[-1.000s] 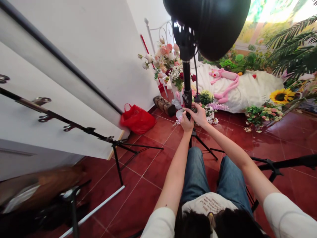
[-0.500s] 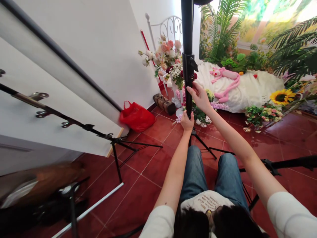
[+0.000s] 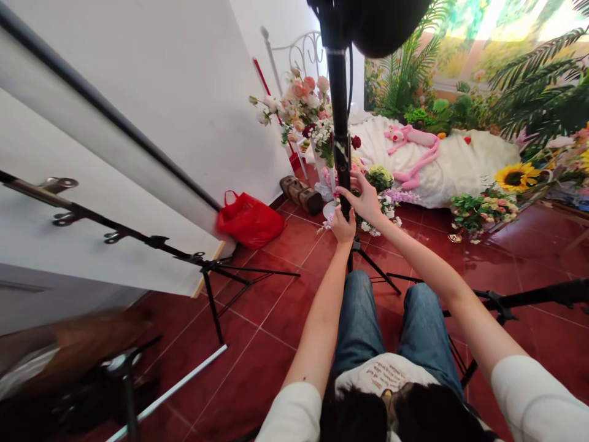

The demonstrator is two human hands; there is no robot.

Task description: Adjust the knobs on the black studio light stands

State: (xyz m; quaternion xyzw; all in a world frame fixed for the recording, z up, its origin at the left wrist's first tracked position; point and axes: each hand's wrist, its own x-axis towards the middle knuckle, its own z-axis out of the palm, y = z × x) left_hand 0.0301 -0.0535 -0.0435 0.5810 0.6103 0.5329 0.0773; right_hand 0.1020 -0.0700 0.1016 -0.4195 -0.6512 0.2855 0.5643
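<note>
A black light stand [image 3: 340, 116] rises upright in front of my knees, with a dark rounded head [image 3: 386, 24] on top, cut off by the upper frame edge. My left hand [image 3: 343, 226] is wrapped around the pole low down. Just above it, my right hand [image 3: 367, 201] holds the same pole from the right side, thumb across the front; some of its fingertips are hidden. Below the hands, the stand's legs [image 3: 378, 268] spread over the floor.
To the left, a second stand [image 3: 214, 301] and a white panel [image 3: 138, 233] are near a red bag [image 3: 251, 220]. A white rod [image 3: 179, 383] lies on red tiles. Flowers [image 3: 306, 101], a pink plush toy [image 3: 414, 141] and a cloth-covered bed are ahead. Another black stand [image 3: 529, 301] is at right.
The stand's upper section has slid down, bringing its dark head into view. My right hand has moved down closer to my left hand, which keeps its hold. The view has shifted slightly.
</note>
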